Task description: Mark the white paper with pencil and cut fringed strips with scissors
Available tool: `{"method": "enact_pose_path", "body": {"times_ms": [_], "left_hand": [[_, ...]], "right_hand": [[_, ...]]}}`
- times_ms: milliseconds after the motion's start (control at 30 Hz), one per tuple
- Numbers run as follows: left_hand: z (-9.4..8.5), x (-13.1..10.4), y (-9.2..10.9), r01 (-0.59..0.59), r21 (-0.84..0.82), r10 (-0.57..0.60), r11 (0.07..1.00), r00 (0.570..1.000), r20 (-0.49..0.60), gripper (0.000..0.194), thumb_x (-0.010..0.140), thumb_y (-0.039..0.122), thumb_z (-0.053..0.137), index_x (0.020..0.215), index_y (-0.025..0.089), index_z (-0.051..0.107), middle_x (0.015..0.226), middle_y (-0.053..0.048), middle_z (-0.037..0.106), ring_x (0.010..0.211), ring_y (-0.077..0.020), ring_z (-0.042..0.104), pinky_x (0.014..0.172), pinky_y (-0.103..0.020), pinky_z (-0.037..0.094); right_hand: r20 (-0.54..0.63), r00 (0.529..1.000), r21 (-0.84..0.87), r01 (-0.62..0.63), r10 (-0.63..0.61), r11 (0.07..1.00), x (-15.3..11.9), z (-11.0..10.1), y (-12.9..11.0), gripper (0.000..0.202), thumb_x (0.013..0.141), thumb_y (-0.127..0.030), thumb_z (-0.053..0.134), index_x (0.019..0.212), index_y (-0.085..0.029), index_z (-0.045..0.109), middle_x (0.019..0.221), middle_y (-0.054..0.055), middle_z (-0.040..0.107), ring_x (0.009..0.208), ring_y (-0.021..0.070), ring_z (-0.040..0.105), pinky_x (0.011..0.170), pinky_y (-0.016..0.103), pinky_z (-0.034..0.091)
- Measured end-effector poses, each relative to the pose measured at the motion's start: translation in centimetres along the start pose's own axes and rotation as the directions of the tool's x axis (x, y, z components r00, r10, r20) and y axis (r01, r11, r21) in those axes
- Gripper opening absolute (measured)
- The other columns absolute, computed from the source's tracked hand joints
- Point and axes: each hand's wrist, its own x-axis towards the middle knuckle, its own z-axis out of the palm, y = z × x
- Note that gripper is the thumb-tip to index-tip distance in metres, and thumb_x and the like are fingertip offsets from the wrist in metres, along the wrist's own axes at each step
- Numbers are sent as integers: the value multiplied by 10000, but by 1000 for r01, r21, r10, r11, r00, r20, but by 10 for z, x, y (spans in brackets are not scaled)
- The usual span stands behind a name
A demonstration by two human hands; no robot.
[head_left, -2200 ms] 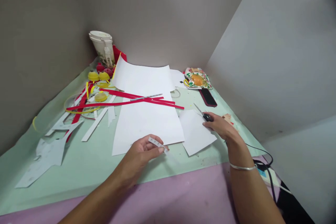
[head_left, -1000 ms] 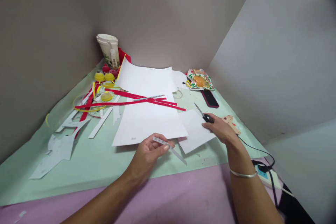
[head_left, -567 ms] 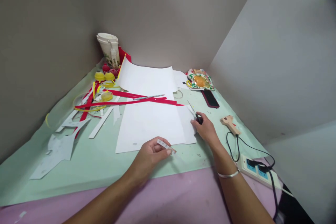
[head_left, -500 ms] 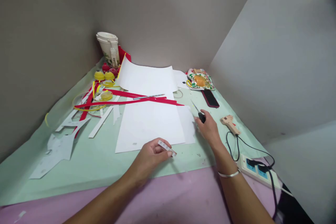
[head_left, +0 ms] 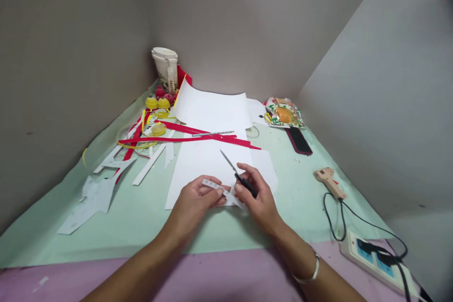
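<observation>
My left hand (head_left: 194,204) is closed, pinching a short white paper strip (head_left: 211,183) with small printed marks between thumb and fingers. The strip slants down to the right, and its far end reaches my right fingertips; whether they touch it I cannot tell. In my right hand (head_left: 261,204) is a pair of scissors (head_left: 247,185) with black handles. Their slim metal blades point up and left, away from the strip, and look closed. Both hands are over the near edge of a large white paper sheet (head_left: 198,165).
Red strips (head_left: 184,139) and a pencil (head_left: 213,133) lie across the sheet. Paper scraps (head_left: 95,200) and yellow pieces (head_left: 157,129) are at left, a cup (head_left: 165,68) behind. At right are a phone (head_left: 299,140), glue gun (head_left: 331,181) and power strip (head_left: 375,262).
My right hand has brought the scissors left, close to my left hand. The paper strip is still in my left hand. The view has shifted slightly left.
</observation>
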Motion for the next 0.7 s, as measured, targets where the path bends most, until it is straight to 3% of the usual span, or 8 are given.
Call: {"method": "enact_pose_path", "body": {"times_ms": [167,367,700], "left_hand": [[-7,5,-2,-59,-1,59,998,998,-18,236,762,334,706,909,186,596,875,-46,738,796,-176,673,829,-321,478],[-8,5,-6,-40,6,40,999,999,-2,243,786,344,686,941,185,589,932,-68,734,837,-193,670,847,-346,473],[-8,6,-12,-51,42,50,998,998,27,267,774,318,692,976,190,572,832,-53,710,809,-199,655,792,-343,465]], "right_hand": [[90,995,53,-46,41,998,-7,6,17,421,859,-291,610,1261,-261,487,891,8,525,706,140,513,597,261,437],[45,995,100,-88,84,991,-4,7,18,405,843,-211,608,1230,-260,497,797,-21,521,642,121,497,562,246,420],[69,987,168,-155,145,974,-2,4,18,348,802,-178,613,1143,-235,574,792,-36,526,544,74,484,511,213,418]]}}
